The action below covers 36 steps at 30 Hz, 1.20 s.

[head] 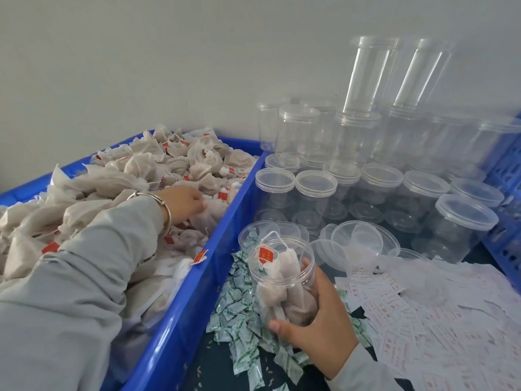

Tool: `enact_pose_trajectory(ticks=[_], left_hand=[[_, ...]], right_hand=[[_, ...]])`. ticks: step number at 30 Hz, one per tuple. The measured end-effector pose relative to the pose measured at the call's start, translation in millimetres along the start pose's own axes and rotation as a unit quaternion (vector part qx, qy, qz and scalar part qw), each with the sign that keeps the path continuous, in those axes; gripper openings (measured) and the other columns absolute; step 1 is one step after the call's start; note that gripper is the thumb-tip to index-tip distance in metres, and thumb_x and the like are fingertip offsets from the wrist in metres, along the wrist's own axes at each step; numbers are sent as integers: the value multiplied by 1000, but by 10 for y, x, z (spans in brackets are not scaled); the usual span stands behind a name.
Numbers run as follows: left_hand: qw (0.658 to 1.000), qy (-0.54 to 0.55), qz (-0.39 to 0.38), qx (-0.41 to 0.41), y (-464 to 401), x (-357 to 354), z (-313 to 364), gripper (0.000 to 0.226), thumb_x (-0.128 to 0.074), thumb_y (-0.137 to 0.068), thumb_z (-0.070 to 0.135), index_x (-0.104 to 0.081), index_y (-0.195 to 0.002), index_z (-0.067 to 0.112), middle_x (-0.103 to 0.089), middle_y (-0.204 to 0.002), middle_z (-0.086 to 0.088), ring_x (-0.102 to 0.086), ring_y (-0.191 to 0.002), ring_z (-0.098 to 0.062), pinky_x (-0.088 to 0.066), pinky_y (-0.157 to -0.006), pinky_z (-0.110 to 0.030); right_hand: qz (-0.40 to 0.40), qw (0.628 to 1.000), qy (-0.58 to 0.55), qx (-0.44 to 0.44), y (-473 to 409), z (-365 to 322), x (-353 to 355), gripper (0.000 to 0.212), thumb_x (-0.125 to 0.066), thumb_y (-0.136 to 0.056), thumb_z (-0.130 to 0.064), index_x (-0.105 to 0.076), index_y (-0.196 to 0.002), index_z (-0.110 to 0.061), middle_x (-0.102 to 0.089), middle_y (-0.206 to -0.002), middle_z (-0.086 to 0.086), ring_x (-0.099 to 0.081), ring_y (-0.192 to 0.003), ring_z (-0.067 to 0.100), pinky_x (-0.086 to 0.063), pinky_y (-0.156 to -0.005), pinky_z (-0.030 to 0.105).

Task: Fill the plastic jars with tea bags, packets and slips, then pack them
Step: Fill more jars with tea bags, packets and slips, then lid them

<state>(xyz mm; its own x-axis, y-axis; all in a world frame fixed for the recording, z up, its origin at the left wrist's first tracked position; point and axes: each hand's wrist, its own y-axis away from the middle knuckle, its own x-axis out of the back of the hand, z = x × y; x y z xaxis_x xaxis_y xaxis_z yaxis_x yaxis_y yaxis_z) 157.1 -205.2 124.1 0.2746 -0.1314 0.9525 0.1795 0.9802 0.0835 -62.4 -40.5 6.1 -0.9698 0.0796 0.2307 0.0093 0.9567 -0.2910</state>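
The right hand's fingers point(306, 270) are curling round the open jar point(283, 280), which is sitting tilted above the green-and-white packets point(239, 311) and already holding several tea bags. Left of the jar, the left hand point(184, 200) is reaching into the blue crate point(225, 230), fingers seemingly pinching a tea bag point(210, 214), though blur is hiding the grip. Bag-filling is probably the step underway; next, carrying that bag to the jar's mouth.

Left grip point(184, 200) reaching, right grip point(313, 314) clasped

A packing workshop: bulk tea bags point(158, 176) in crates point(180, 328), stacked jars point(366, 153).
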Motion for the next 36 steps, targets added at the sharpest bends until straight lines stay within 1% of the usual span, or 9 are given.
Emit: enact_pose_trajectory(ticks=[2,5,8,11,17,23,27,32,36], left_hand=[[983,180,15,20,14,43,20,14,-45,-99,18,-55,-94,9,-55,-85,-8,-54,-73,-21,-51,-67,-33],[885,462,17,55,80,142,108,17,-47,-96,9,-54,-80,7,-58,-82,-12,-61,-70,-23,-58,-53,-31],[811,584,7,34,139,190,205,15,-45,-94,9,-57,-98,1,-64,-92,-17,-66,-76,-26,-56,-51,-28],[780,624,-37,-11,279,188,347,22,-45,-91,9,-60,-104,-1,-69,-92,-15,-70,-75,-22,-56,-55,-29],[796,576,-162,-94,547,38,643,24,-48,-86,-2,-58,-66,7,-56,-57,-4,-58,-49,-8,-50,-45,-20],[886,379,-202,-173,609,-136,728,18,-56,-89,5,-63,-74,8,-63,-65,1,-60,-60,-8,-53,-60,-19],[895,355,-173,-208,628,-105,720,11,-59,-88,12,-69,-86,11,-73,-79,-2,-68,-73,-11,-55,-69,-19],[932,244,-22,-266,604,-96,684,13,-68,-83,18,-70,-83,31,-72,-82,13,-65,-74,4,-48,-74,-9],[940,137,-69,-303,658,-113,685,10,-73,-75,39,-67,-83,43,-67,-85,23,-59,-82,12,-43,-74,-5]], right_hand=[[1,1000,0,-4,-1,-5,2,84,-85,-50,-33,-44,-116,-64,-58,-122,-25,-56,-114,-3,-45,-88,9],[1,1000,0,-7,8,-16,6,83,-85,-50,-32,-44,-115,-63,-57,-120,-30,-55,-111,-7,-43,-83,3],[2,1000,-10,-9,14,-8,3,83,-86,-51,-26,-46,-119,-49,-55,-119,-33,-55,-109,-10,-42,-81,1],[6,1000,-5,-12,10,-15,5,83,-85,-50,-27,-45,-114,-62,-55,-117,-36,-55,-108,-11,-42,-80,1],[11,1000,-10,-21,17,-9,11,81,-85,-50,-28,-43,-113,-57,-54,-113,-39,-55,-105,-14,-42,-77,0],[15,1000,-1,-13,7,-13,13,81,-85,-52,-18,-46,-115,-53,-57,-114,-33,-57,-105,-11,-43,-77,1],[19,1000,-9,-21,10,15,2,85,-87,-49,-28,-44,-122,-42,-58,-115,-28,-57,-108,-6,-44,-82,5],[25,999,6,-27,9,33,-11,88,-86,-47,-40,-41,-121,-53,-57,-119,-25,-55,-114,-2,-44,-93,14],[10,999,3,-32,14,16,-1,90,-88,-48,-37,-40,-124,-46,-59,-118,-23,-57,-112,0,-47,-94,23]])
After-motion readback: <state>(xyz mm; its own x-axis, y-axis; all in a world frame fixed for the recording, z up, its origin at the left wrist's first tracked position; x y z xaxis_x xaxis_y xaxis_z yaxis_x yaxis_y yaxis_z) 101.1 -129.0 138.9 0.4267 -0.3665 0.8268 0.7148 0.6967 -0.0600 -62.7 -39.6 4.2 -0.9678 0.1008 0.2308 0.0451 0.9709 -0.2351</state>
